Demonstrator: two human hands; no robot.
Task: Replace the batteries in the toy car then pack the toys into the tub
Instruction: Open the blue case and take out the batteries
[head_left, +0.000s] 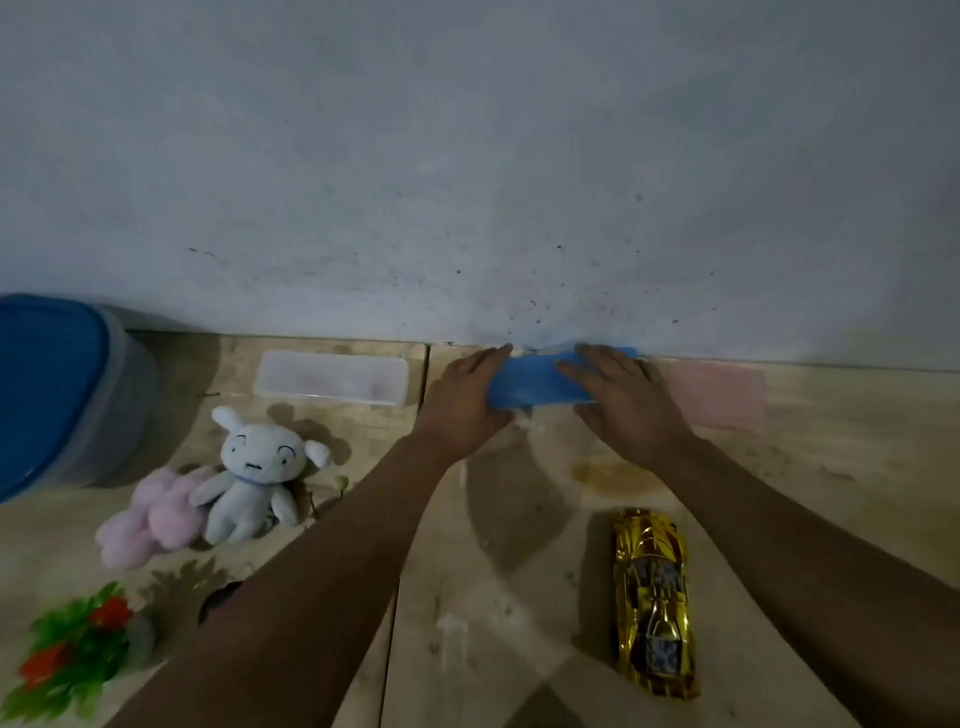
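A flat blue box (535, 382) lies by the wall at the back of the wooden table (467, 597). My left hand (467, 397) grips its left end and my right hand (628, 400) grips its right end. The gold toy car (653, 603) sits on the table near my right forearm, apart from both hands. A white plush dog (252, 478) and a pink plush (156, 514) lie to the left. The grey tub with a blue lid (57, 395) stands at the far left.
A clear flat box (332, 383) lies left of the blue one and a pink flat box (717, 395) lies right of it. A green plastic plant with red flowers (72, 660) sits at the front left. The wall (467, 182) runs along the table's back edge.
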